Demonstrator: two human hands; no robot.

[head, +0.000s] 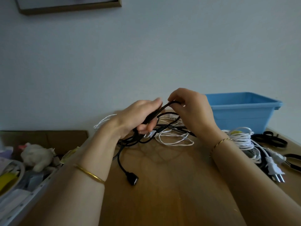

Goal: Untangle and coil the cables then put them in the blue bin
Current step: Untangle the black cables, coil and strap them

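Black cable [156,113]: my left hand [138,116] grips the gathered loops; my right hand [192,111] pinches the next loop. Its tail looks crossed with the white cable [171,133], so I should draw slack gently.

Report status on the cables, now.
Left grip holds gathered black cable loops. Right grip pinches another loop. White cables tangled underneath. Blue bin behind right grip.

Your wooden table [162,193] carries the blue bin [241,115] at its far right, a black-and-white cable tangle [171,129] mid-table, and a white coiled cable [241,138] beside the bin.
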